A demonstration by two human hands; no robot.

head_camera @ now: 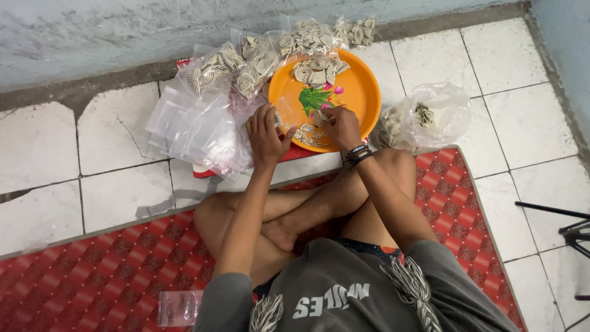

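1. Spiral snacks (316, 69) heaped at far side of orange tray (359, 92) on tiled floor.
2. Right hand (341, 126) over tray, fingertips pinching one snack piece.
3. Left hand (265, 135) at tray's left rim, closed on a small clear bag (279, 120).
4. Empty bags (196, 126) left; filled bags (246, 61) behind.

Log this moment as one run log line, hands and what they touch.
left hand: holding small clear plastic bag | right hand: picking spiral snack | round orange plastic tray: on floor
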